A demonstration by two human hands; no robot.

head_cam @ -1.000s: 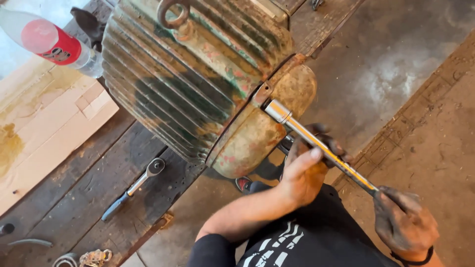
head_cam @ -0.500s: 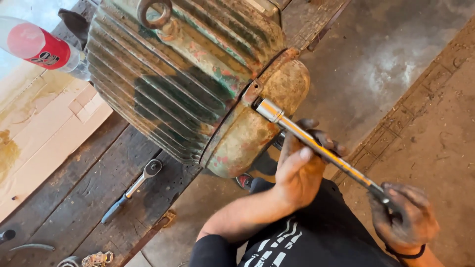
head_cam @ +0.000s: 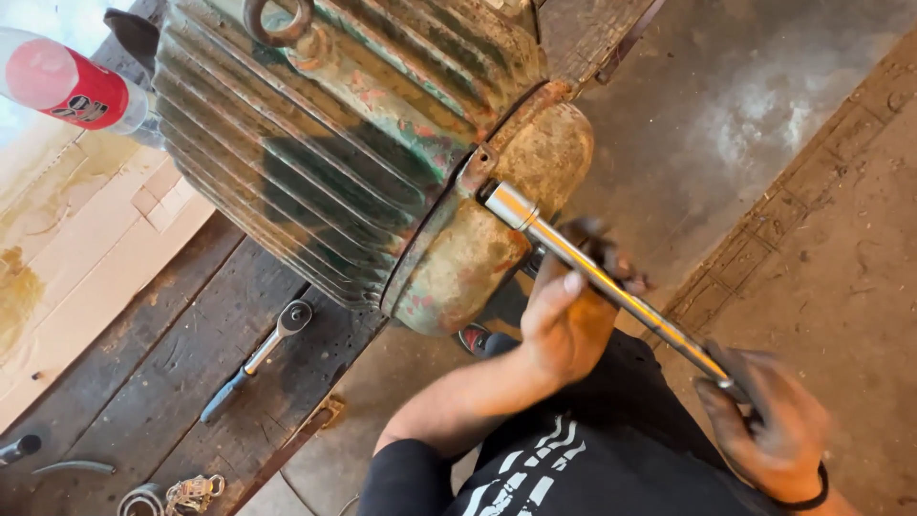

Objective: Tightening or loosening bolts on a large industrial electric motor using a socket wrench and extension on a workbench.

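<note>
We see the left hand (head_cam: pixel 564 320) curled around the middle of the long chrome socket wrench (head_cam: pixel 611 287), its fingertips hidden behind the shaft. The right hand (head_cam: pixel 769 430) is closed on the handle end, which its fingers cover. The wrench's socket sits on a bolt at the rusty end cover of the green finned motor (head_cam: pixel 353 153), up and left of both hands; the bolt itself is hidden. The motor's top is cut off. Since half a second ago, the right hand has dropped slightly lower. A ratchet (head_cam: pixel 256 358) lies on the tabletop (head_cam: pixel 124 411), well left of the hands.
</note>
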